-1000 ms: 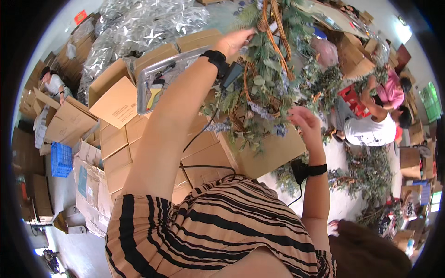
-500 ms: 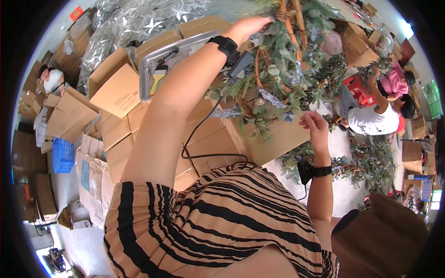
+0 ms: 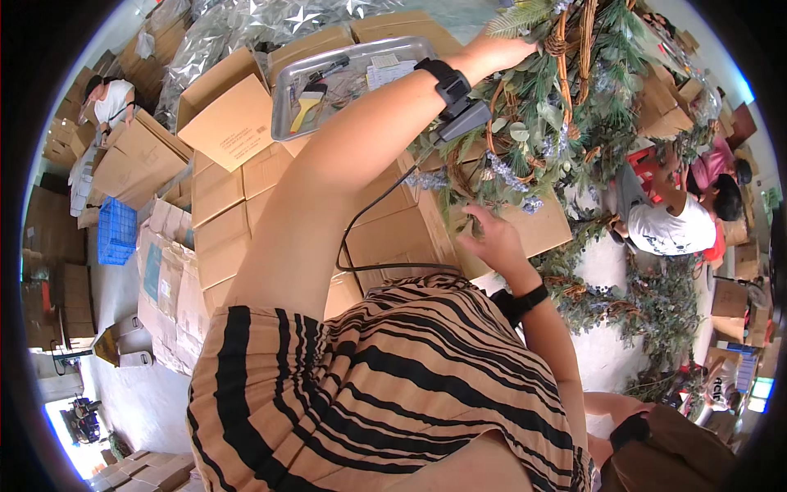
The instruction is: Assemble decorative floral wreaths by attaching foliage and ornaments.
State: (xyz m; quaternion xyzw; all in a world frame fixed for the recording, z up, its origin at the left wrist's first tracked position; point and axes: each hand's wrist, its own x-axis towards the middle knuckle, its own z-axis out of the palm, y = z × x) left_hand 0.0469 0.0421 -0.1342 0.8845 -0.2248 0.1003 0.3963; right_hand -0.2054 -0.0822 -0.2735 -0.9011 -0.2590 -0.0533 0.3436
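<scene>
A wreath [image 3: 525, 123] of twisted brown vine, green leaves, pine-like sprigs and small lavender flowers stands in front of me, at the upper middle. My left hand [image 3: 502, 54] reaches to its upper left side and is closed on it, with the fingertips partly hidden among leaves. Below the wreath's lower left edge is my right hand [image 3: 496, 239], its thumb and forefinger apart beside low leaf tips. Whether it touches a leaf there is hard to make out. Both wrists wear black straps with dark devices, and a black cable runs from the left one.
Stacked cardboard boxes [image 3: 385, 238] lie under the wreath. A metal tray [image 3: 283, 102] with a yellow-handled scraper [image 3: 308, 107] and papers sits left of it, beside an open carton [image 3: 225, 123]. More greenery [image 3: 656, 287] lies at right, near seated people [image 3: 672, 221]. A blue crate [image 3: 117, 231] stands left.
My right hand has moved left and in under the wreath's lower edge, its fingers spreading. The view has shifted, so the wreath and my left hand appear farther right.
</scene>
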